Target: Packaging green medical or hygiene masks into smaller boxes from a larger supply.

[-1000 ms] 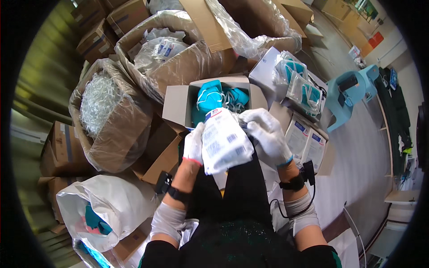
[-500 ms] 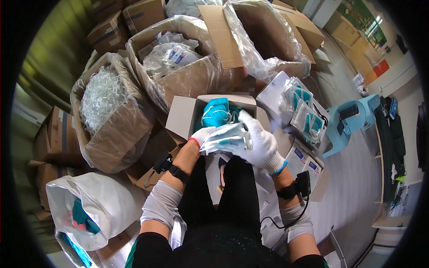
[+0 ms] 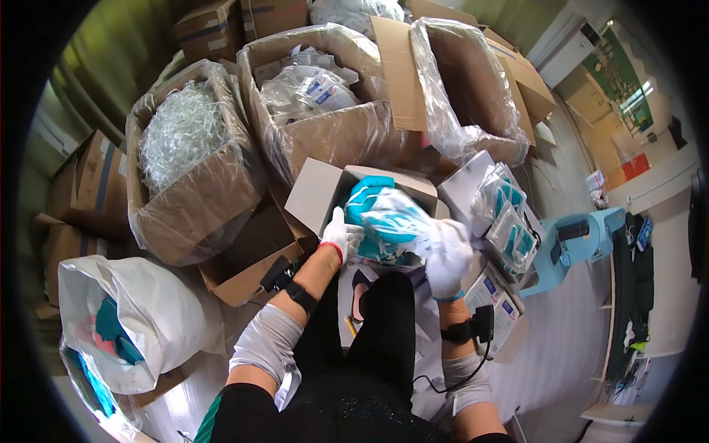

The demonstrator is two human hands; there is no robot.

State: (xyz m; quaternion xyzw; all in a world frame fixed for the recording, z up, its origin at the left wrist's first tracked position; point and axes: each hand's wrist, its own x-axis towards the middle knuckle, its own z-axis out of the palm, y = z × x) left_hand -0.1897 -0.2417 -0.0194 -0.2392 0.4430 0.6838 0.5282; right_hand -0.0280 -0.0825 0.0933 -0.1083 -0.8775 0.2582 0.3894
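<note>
A small open carton in front of me holds teal face masks with white straps. My right hand, in a white knit glove, is closed on the gathered end of a clear plastic bag, blurred by motion, which stretches leftward over the masks. Teal shows through the bag; whether that is inside it or behind it, I cannot tell. My left hand, also gloved, is at the carton's near left corner with its fingers stretched out and nothing in them.
Bagged teal masks lie on a white box to the right, near a light blue stool. Large lined cartons stand beyond: one with clear strips, one with printed pouches. A white sack stands at lower left.
My hands have moved apart, and my left hand has let go of the packets. The right hand has shifted right and nearer me, now gripping a bag. The whole view has shifted slightly.
</note>
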